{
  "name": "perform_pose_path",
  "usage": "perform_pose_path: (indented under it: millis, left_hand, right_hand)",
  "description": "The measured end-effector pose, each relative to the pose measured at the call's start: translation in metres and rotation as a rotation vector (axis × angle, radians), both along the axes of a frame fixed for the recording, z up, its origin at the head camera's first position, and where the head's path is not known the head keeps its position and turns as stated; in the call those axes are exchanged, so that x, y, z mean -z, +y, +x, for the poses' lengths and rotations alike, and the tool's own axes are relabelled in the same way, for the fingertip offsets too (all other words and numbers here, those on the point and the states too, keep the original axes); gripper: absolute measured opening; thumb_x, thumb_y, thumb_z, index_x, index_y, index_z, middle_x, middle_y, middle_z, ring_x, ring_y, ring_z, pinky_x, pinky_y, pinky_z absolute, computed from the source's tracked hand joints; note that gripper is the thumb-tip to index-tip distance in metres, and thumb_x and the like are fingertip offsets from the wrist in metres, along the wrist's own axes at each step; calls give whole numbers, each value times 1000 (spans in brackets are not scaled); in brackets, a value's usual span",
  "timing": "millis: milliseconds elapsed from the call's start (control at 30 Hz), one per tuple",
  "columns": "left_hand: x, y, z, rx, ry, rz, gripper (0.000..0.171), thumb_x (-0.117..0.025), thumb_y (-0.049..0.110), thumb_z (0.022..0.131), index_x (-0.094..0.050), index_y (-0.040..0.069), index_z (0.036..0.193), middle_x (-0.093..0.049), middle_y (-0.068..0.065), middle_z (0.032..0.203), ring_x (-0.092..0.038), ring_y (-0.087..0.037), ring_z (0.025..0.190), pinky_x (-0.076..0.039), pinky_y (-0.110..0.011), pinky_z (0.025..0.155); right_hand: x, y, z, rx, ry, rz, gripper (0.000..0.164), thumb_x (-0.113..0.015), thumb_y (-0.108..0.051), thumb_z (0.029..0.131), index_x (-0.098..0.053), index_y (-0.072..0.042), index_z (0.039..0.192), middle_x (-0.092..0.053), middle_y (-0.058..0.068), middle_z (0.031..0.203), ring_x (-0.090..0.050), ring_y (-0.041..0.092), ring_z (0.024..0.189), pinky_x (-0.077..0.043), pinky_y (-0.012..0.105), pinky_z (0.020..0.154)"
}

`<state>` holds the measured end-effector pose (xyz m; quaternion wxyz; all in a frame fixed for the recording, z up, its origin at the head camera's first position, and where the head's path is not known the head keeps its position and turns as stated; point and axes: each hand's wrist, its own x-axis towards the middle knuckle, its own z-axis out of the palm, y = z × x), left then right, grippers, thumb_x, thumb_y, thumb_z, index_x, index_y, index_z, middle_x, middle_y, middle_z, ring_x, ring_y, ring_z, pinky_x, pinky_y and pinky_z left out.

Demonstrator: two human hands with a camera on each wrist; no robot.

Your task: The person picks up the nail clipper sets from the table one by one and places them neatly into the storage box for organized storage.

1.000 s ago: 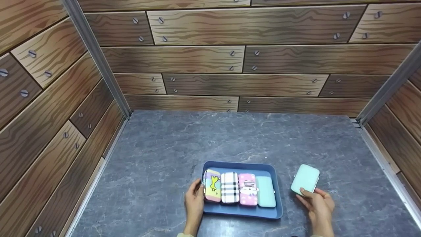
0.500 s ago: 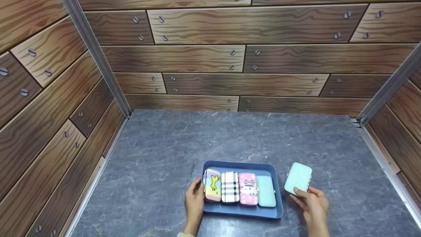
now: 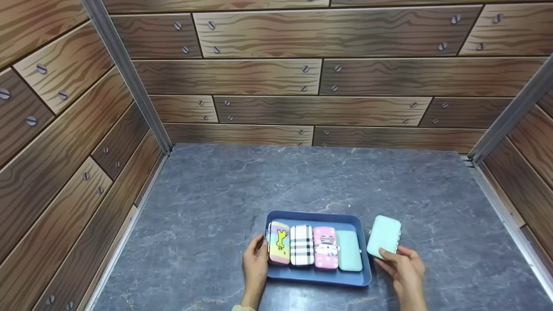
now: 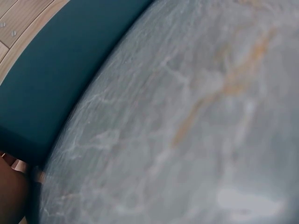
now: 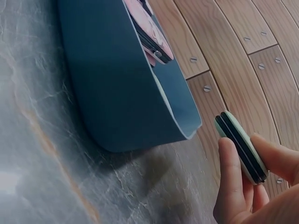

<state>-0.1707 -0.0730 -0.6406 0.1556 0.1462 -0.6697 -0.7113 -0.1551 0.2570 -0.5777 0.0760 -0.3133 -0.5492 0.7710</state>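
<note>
A blue tray (image 3: pixel 317 278) holds a row of small clasp cases: a yellow-and-purple case with a cartoon figure (image 3: pixel 280 244), a black-and-white plaid case (image 3: pixel 302 245), a pink case with a character (image 3: pixel 325 250) and a mint-green case (image 3: pixel 349 251). My left hand (image 3: pixel 255 265) grips the tray's left wall; only part of that hand (image 4: pixel 11 193) shows in the left wrist view. Just right of the tray, my right hand (image 3: pixel 406 270) pinches another mint-green case (image 3: pixel 384 235) between thumb and fingers. The right wrist view shows this held case (image 5: pixel 240 147) edge-on, with a dark seam.
The tray stands on a grey marbled tabletop (image 3: pixel 216 190). Wood-patterned panels (image 3: pixel 276 77) rise at the back and both sides, with metal strips (image 3: pixel 129 82) along their corners.
My right hand has moved left with the mint-green case, bringing it close to the tray's right wall. The left hand and the tray have stayed in place.
</note>
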Motion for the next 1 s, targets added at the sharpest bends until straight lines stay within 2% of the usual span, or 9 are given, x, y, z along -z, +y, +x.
perform_pose_path:
  millis: [233,300,400,533,667,800,900,1000]
  left_hand:
    - [-3,0,3,11,19,7,31,-55,-2,91,-56,-9,121,-59,-26,118,-57,-31,110,-49,-26,92]
    - [-7,0,4,9,17,8,31,-55,-2,90,-56,-10,121,-59,-26,118,-57,-32,110,-49,-27,92]
    - [-19,0,8,10,21,-11,30,-54,-4,90,-55,-13,119,-59,-28,116,-57,-35,109,-50,-29,92]
    - [-28,1,10,18,43,-19,30,-53,-6,89,-54,-16,118,-58,-30,115,-57,-37,109,-50,-30,91]
    - [-15,1,6,17,46,-18,31,-54,-4,90,-55,-13,119,-58,-29,117,-57,-36,110,-50,-28,92]
    - [-3,0,2,10,19,-23,30,-55,0,91,-57,-8,120,-60,-24,117,-58,-30,110,-49,-26,93]
    - [-5,-1,2,7,0,-32,29,-55,0,91,-57,-8,120,-61,-23,115,-58,-29,109,-49,-28,92]
    - [-18,0,6,9,1,-52,29,-55,-1,91,-57,-10,118,-61,-24,113,-59,-30,107,-50,-30,92]
  right_hand:
    - [14,5,-4,-30,-74,-40,57,-79,6,64,-38,-8,102,-58,5,86,-68,20,74,-56,37,79]
    - [9,2,-2,-40,-79,-38,57,-78,6,65,-38,-7,103,-57,7,87,-68,21,74,-56,37,79]
    - [-3,-5,2,-72,-88,-51,55,-77,7,67,-39,-4,105,-55,10,89,-67,22,73,-57,38,78]
    - [-14,-11,5,-144,-109,-79,64,-77,6,70,-37,2,120,-54,10,91,-66,21,71,-57,36,77]
    - [-18,-15,5,-199,-119,-58,82,-73,6,74,-23,8,139,-56,10,91,-66,20,71,-57,35,77]
    - [-19,-20,6,-219,-127,-5,87,-74,4,73,-21,9,141,-56,12,93,-66,20,71,-58,35,75]
    - [-20,-24,6,-230,-126,48,83,-75,3,71,-26,8,138,-55,14,95,-66,21,70,-58,35,73]
    - [-20,-28,6,-234,-121,90,77,-74,4,71,-29,8,134,-55,14,92,-66,22,68,-59,35,71]
